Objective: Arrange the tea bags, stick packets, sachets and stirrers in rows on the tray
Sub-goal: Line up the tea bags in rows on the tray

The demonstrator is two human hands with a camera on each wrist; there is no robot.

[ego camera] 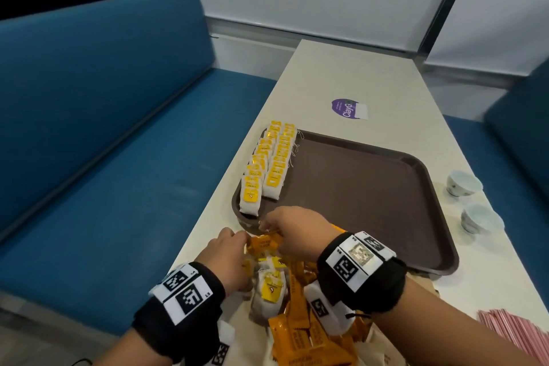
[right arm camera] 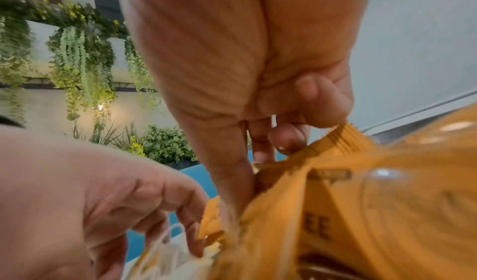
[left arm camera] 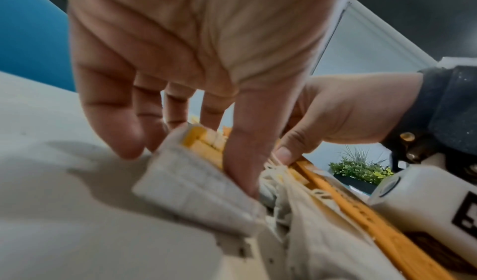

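Note:
Two rows of yellow-labelled tea bags [ego camera: 267,163] lie along the left side of the brown tray [ego camera: 371,187]. In front of the tray is a loose pile of orange stick packets [ego camera: 300,327] and white tea bags [ego camera: 269,291]. Both hands are in the far end of that pile. My left hand [left arm camera: 185,168] pinches a small stack of tea bags [left arm camera: 191,194] between thumb and fingers, low on the table. Just right of it, my right hand [right arm camera: 258,182] pinches the end of an orange stick packet [right arm camera: 330,192]. In the head view the left hand [ego camera: 237,244] and right hand [ego camera: 273,229] almost touch.
Pink stirrers [ego camera: 517,333] lie at the front right. Two small white cups [ego camera: 463,184] stand right of the tray. A purple sticker [ego camera: 347,108] is on the table behind the tray. A blue bench [ego camera: 104,128] runs along the table's left edge.

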